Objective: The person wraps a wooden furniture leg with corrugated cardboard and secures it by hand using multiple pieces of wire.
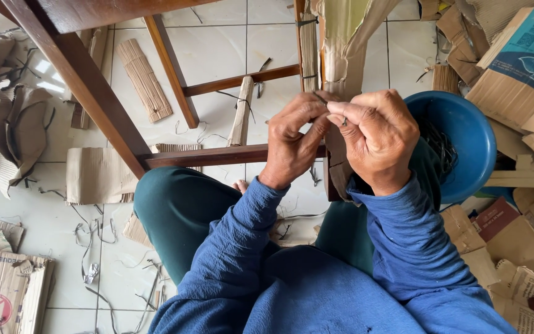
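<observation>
Cardboard is being worked here: a tall folded strip stands upright between the knees, and both hands are closed on its bound middle. The left hand is pinched, thumb against forefinger, on a thin dark tie at the strip's edge. The right hand is clenched just beside it, fingertips touching the left thumb, with the same tie nipped in its grip; only a short dark end is seen between the fingers.

Just right of the right grip a blue bowl sits on the floor, with a tangle of dark ties inside it against the near wall. Beyond the bowl, to the upper right, a flattened box lies with a blue-green printed face bearing a leaf shape over bare brown board. Below the bowl, lower right, a dark red panel is seen among brown scraps.

Left of and behind the left grip, a dark wooden frame stands on the white tile floor. Far lower left, a brown carton with red print lies flat. A ribbed cardboard piece rests on the tiles upper left.
</observation>
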